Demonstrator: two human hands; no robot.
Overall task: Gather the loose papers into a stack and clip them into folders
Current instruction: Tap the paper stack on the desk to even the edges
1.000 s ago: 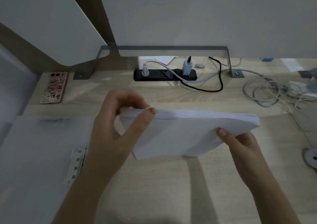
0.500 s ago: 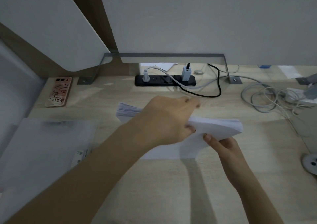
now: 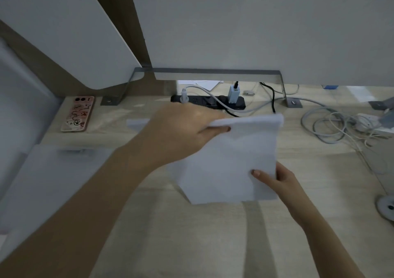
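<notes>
A thick stack of white papers (image 3: 230,160) stands nearly upright on the wooden desk (image 3: 191,235), its lower edge resting on the wood. My left hand (image 3: 183,133) reaches across and grips the stack's top edge. My right hand (image 3: 275,179) holds the lower right side, thumb on the front sheet. A translucent folder (image 3: 49,184) lies flat at the left of the desk, its metal clip partly hidden behind my left forearm.
A phone in a pink case (image 3: 77,113) lies at the back left. A black power strip (image 3: 209,102) with plugs sits behind the stack. Tangled grey cables (image 3: 332,126) spread at the right. A round desk grommet (image 3: 387,207) is at the right edge.
My left hand moved from the stack's left end over to its top edge. The stack turned from lying long and low to standing nearly upright.
</notes>
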